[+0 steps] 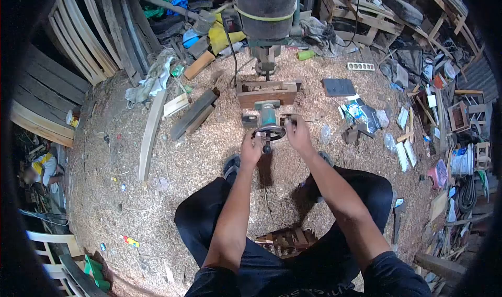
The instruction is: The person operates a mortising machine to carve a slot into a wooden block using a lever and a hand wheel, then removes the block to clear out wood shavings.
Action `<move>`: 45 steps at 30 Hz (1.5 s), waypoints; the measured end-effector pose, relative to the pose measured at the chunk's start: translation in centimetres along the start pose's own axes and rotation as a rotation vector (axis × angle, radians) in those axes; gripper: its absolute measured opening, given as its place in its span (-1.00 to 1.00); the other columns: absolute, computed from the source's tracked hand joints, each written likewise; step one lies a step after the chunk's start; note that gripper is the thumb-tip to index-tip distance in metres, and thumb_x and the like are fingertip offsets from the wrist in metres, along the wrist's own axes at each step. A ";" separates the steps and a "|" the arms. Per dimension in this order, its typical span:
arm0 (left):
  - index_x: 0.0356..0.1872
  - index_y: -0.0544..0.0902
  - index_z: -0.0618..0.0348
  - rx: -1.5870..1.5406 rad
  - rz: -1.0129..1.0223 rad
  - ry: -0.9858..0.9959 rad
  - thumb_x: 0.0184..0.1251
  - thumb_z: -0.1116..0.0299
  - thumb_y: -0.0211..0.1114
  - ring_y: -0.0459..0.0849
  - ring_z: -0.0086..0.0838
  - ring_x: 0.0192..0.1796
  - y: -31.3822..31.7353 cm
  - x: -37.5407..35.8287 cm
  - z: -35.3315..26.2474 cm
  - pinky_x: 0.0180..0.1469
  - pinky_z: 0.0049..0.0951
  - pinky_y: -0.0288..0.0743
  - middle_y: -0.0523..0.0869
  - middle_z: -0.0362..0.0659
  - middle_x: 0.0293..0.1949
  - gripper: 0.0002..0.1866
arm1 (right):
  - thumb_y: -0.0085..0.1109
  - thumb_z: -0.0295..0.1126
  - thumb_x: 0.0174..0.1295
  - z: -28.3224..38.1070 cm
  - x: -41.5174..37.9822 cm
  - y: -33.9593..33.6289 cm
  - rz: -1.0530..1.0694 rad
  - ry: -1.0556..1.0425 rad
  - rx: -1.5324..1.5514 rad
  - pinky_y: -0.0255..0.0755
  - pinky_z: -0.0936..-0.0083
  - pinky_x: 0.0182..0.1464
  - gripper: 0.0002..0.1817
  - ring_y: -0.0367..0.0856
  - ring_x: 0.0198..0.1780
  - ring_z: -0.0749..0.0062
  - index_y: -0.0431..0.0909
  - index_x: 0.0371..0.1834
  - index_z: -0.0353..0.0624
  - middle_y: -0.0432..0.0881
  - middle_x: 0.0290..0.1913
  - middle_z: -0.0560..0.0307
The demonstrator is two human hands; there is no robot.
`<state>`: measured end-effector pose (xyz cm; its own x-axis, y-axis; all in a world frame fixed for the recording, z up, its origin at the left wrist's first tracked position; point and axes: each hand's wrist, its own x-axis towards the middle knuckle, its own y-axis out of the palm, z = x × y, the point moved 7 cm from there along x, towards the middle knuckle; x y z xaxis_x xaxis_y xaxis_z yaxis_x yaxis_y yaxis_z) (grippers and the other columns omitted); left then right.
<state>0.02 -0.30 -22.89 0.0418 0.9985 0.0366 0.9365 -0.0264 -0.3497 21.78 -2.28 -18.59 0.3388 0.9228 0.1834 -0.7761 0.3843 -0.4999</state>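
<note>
My left hand (251,148) is closed on the left side of a dark round handwheel (272,130) at the front of a machine. On the wheel's right, my right hand (298,134) has its fingers curled near the rim and a small lever; what it grips is too small to make out. Behind the wheel is a green metal screw housing (268,114). Beyond that sits a wooden block (268,99) with a recess in its upper side, beneath the machine's spindle (267,67). A dark cylindrical motor (265,9) is above.
Wood shavings (209,156) cover the ground. Timber pieces (152,135) lie to the left, and a dark flat block (338,87) lies to the right. A person (46,169) crouches at the far left. Scrap wood and plastic line the right side.
</note>
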 end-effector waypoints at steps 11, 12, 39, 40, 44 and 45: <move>-0.15 0.62 0.33 -0.097 -0.025 -0.158 0.56 0.13 0.01 0.69 -0.02 -0.14 2.2 2.5 0.5 -0.04 -0.17 0.50 0.69 0.19 -0.27 -0.59 | 0.08 -0.09 0.44 -2.3 -1.8 6.1 -0.073 0.060 0.107 0.42 0.29 -0.22 -0.56 0.57 -0.29 0.19 0.51 -0.26 -0.37 0.59 -0.34 -0.15; -0.17 0.62 0.34 -0.102 -0.015 -0.201 0.56 0.12 0.00 0.69 0.00 -0.16 2.1 2.7 -0.6 -0.06 -0.15 0.50 0.69 0.19 -0.30 -0.58 | 0.06 -0.10 0.45 -2.8 -1.4 6.4 -0.066 0.105 0.127 0.42 0.30 -0.21 -0.56 0.55 -0.31 0.23 0.50 -0.27 -0.38 0.58 -0.36 -0.14; -0.02 0.56 0.27 -0.257 -0.127 -0.295 0.54 0.08 0.00 0.55 -0.34 -0.01 2.2 5.7 6.2 0.10 -0.31 0.41 0.64 -0.06 -0.07 -0.59 | -0.36 -0.08 0.58 0.4 -1.1 4.8 -0.333 0.350 0.397 0.34 0.20 0.07 -0.50 0.51 -0.07 0.20 0.47 -0.17 -0.30 0.60 -0.12 -0.05; 0.05 0.52 0.27 -0.348 -0.190 -0.322 0.55 0.08 -0.01 0.53 -0.33 0.03 2.2 6.0 4.0 0.12 -0.30 0.40 0.61 -0.04 -0.02 -0.58 | -0.35 0.01 0.58 -1.4 -1.2 5.0 -0.293 0.397 0.419 0.30 0.26 0.20 -0.46 0.47 0.13 0.13 0.42 0.08 -0.30 0.48 0.04 -0.10; 0.18 0.45 0.26 0.017 -0.178 -0.131 0.55 0.01 -0.05 0.46 0.00 0.21 2.8 6.3 -1.9 0.30 -0.11 0.27 0.50 0.21 0.16 -0.50 | -0.43 0.09 0.56 2.7 0.3 5.0 -0.140 0.037 0.487 0.12 0.24 0.38 -0.35 0.30 0.33 0.06 0.25 0.28 -0.33 0.33 0.26 -0.20; 0.22 0.44 0.27 0.029 -0.174 -0.049 0.53 -0.01 -0.02 0.44 0.04 0.26 2.7 6.4 0.9 0.30 -0.08 0.28 0.46 0.27 0.22 -0.46 | -0.44 0.12 0.56 4.1 0.3 5.2 -0.100 -0.045 0.504 0.07 0.24 0.43 -0.32 0.26 0.38 0.05 0.21 0.33 -0.34 0.29 0.32 -0.22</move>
<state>2.49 6.11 -24.41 -0.1379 0.9890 0.0533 0.9175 0.1478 -0.3692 15.65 0.15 -17.62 0.4095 0.8770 0.2513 -0.9049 0.4255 -0.0104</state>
